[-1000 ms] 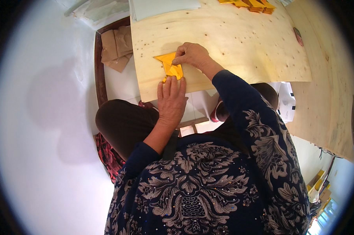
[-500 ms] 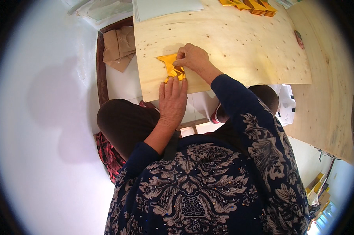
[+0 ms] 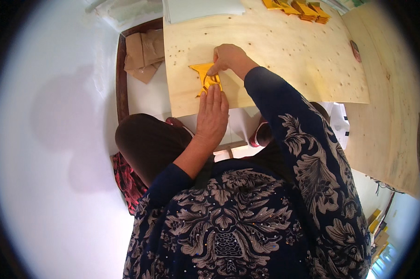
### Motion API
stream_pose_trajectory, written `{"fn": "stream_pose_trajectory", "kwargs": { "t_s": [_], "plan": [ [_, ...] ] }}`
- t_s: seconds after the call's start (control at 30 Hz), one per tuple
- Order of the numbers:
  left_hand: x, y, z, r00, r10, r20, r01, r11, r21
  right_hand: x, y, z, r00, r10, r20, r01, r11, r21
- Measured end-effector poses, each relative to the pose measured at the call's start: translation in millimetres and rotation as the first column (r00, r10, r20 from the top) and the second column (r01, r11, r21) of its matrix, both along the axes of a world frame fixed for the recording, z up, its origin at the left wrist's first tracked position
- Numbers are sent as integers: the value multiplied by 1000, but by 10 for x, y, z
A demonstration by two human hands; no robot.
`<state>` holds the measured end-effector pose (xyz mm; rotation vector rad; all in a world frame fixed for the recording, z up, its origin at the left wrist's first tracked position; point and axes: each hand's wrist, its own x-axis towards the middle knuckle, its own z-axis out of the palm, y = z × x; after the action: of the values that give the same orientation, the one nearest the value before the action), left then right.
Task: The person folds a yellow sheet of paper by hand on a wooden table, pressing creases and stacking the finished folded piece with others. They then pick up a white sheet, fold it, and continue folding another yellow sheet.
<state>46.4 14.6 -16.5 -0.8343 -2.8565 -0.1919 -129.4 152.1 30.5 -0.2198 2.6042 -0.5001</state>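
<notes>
A piece of shiny gold folded paper (image 3: 203,70) with pointed corners lies near the front left of the wooden table. My left hand (image 3: 212,114) reaches over the table's front edge, its fingers stretched out and resting flat on the near part of the paper. At the paper's right side, my right hand (image 3: 229,58) has its thumb and curled fingers closed on the edge. These fingers partly hide the paper's middle, where creases and darker folds show.
Stacks of similar gold folded pieces (image 3: 307,10) lie at the table's far edge. White sheets (image 3: 203,9) are at the far left. A small red and dark object (image 3: 355,50) sits by the right-hand board. Brown paper (image 3: 144,52) lies left of the table (image 3: 284,60).
My left fingers have slid slightly farther up the gold paper. My right hand has shifted a little, its thumb now pressed lower on the paper. The whole view has moved slightly.
</notes>
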Motion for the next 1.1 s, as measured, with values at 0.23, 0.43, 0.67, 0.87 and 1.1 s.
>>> {"fn": "stream_pose_trajectory", "kwargs": {
  "t_s": [0.23,0.43,0.67,0.87,1.1],
  "plan": [
    [0,-21,15,996,-4,85,-8,991,134,36,6,18,1000,0,-23,0,1000,-5],
    [23,-38,59,999,-11,51,0,977,213,32,-2,38,1000,-4,-8,4,1000,-11],
    [51,-70,17,999,44,0,-43,984,175,9,16,-3,1000,3,-8,-3,1000,-26],
    [144,-145,3,994,105,30,-108,988,109,-8,32,-63,1000,9,-19,-10,1000,-23],
    [130,-204,-43,996,85,-13,-84,994,64,33,41,-46,1000,-5,-24,4,998,-56]
  ]
}}
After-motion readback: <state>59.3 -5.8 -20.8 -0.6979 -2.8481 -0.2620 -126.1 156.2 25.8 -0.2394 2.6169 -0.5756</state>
